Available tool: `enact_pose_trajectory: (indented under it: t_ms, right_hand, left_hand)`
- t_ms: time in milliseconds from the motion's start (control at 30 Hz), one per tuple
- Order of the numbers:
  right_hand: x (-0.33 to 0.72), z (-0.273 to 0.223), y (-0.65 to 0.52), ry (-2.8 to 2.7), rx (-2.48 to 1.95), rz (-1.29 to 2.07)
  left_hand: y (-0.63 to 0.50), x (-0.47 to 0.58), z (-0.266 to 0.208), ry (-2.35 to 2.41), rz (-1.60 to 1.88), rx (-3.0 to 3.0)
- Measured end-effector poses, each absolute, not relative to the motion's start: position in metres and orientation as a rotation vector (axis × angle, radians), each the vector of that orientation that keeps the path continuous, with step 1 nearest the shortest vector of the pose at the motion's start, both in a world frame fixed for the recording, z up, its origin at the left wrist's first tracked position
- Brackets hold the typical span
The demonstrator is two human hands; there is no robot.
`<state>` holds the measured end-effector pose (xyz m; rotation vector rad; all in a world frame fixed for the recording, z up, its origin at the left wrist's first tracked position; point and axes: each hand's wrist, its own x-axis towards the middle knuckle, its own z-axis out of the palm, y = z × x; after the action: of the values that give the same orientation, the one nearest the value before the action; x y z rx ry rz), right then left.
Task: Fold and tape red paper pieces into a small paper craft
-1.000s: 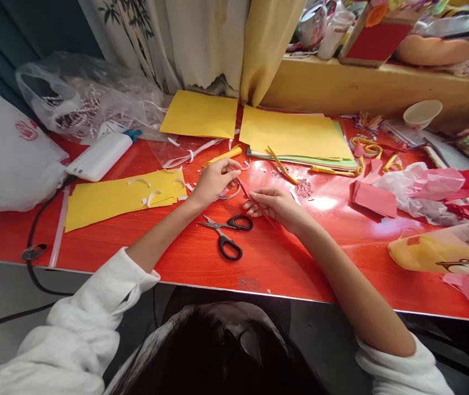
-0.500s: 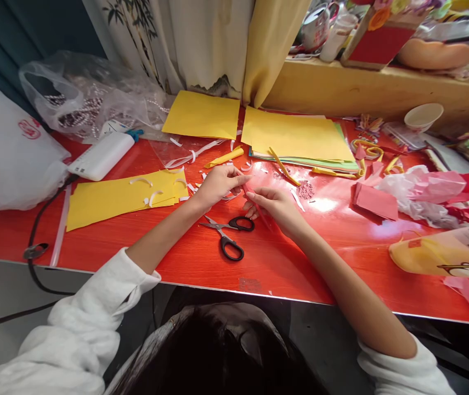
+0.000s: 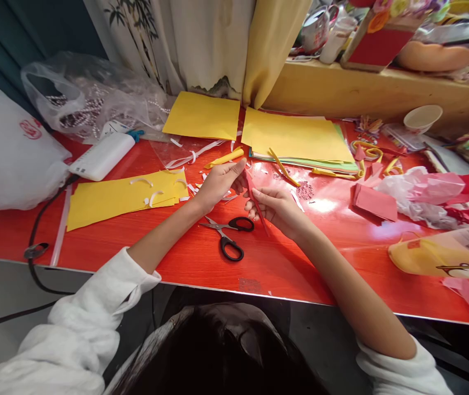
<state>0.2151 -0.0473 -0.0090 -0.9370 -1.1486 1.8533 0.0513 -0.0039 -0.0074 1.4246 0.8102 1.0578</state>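
A narrow red paper strip (image 3: pixel 262 218) slants between my hands above the red table (image 3: pixel 295 263). My left hand (image 3: pixel 220 185) has its fingers curled at the strip's upper end, the thumb raised along the index finger. Lower down, my right hand (image 3: pixel 277 208) pinches the same strip between thumb and fingers. Partly opened scissors (image 3: pixel 228 233) with black handles lie just below both hands. White paper scraps are scattered beside my left hand, and a thin yellow paper strip (image 3: pixel 284 167) lies beyond my right hand.
Yellow sheets (image 3: pixel 298 137) are stacked at the back, and cut yellow paper (image 3: pixel 111 197) lies left. Red paper pieces (image 3: pixel 374 202), crumpled tissue (image 3: pixel 417 200) and a yellowish plastic cup (image 3: pixel 419 255) occupy the right. A white power bank (image 3: pixel 102 155) and plastic bags (image 3: pixel 7 148) stand left.
My left thumb has lifted and my left fingers have curled at the strip's top. More of the red strip shows between my hands; my right hand has barely moved.
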Motion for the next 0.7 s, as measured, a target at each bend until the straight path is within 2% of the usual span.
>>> enact_pose_trajectory:
  t_ms: [400,700]
  right_hand:
    - [0.2165,-0.0039,-0.0479,-1.036,-0.892,1.919]
    - [0.2133,-0.0051,-0.0477,-1.198,-1.042,1.743]
  left_hand:
    - [-0.0044,0.0491,-0.005,0.775,1.111,1.468]
    - [-0.0029,0.0492,-0.0091,0.862,1.037,1.512]
